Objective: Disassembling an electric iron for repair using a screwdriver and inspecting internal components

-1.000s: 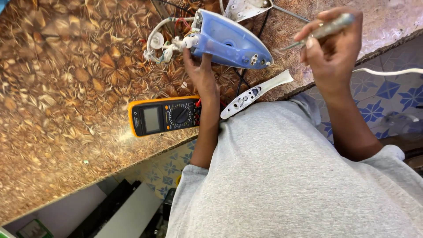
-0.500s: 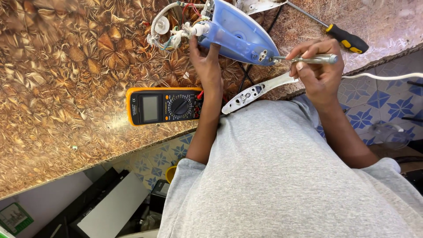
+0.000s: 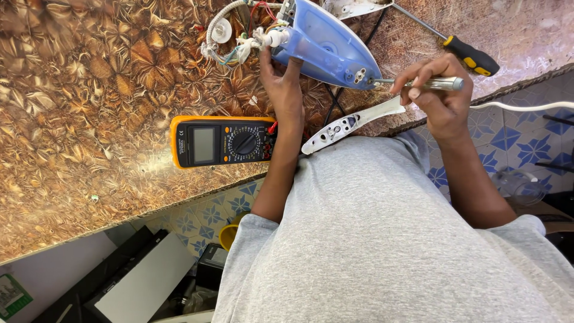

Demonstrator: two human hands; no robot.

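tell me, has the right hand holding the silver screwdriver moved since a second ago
Yes. The right hand has come down to the blue iron, so the silver screwdriver now meets its rear.

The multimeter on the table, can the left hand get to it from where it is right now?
Probably yes. The left hand grips the blue iron just above the orange multimeter, and the forearm already passes its right edge. Nothing lies between them, but the hand would have to let go of the iron first.
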